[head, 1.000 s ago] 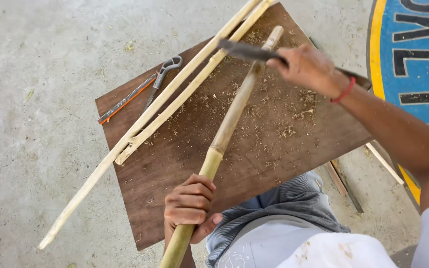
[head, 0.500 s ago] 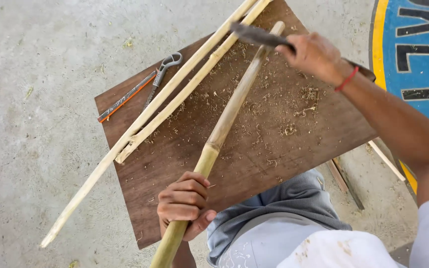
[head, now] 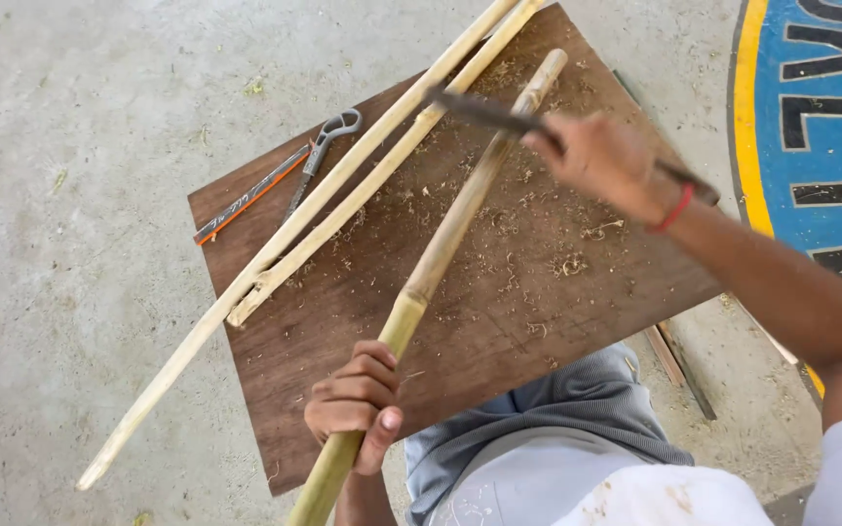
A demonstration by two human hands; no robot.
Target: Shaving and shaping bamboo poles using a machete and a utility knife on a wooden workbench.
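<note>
Bamboo is the material in hand: a long pole [head: 440, 253] lies slantwise across a brown plywood board [head: 557, 321], its green lower end nearest the person and its pale, peeled upper end reaching toward the board's far edge. The left hand [head: 355, 407] is wrapped in a closed fist around the green part, just off the board's near edge. The right hand [head: 601, 161] is clenched on the handle of a dark knife [head: 484, 110], whose blade lies across the pole near its far end; the hand is blurred, so the exact finger placement cannot be told.

The pole looks stiff and fairly light for its length, hollow by its kind, with a smooth skin that could slip under a loose grip. A full-fist hold near a node on the unpeeled part seems the soundest place to steady it.

Beside it, 2 thinner peeled sticks [head: 343, 205] lie side by side across the board and out over the concrete floor [head: 70, 195]. Grey pincers [head: 319, 146] and an orange-edged flat tool [head: 250, 195] rest at the board's left corner. Shavings [head: 567, 263] are scattered over the wood.
</note>
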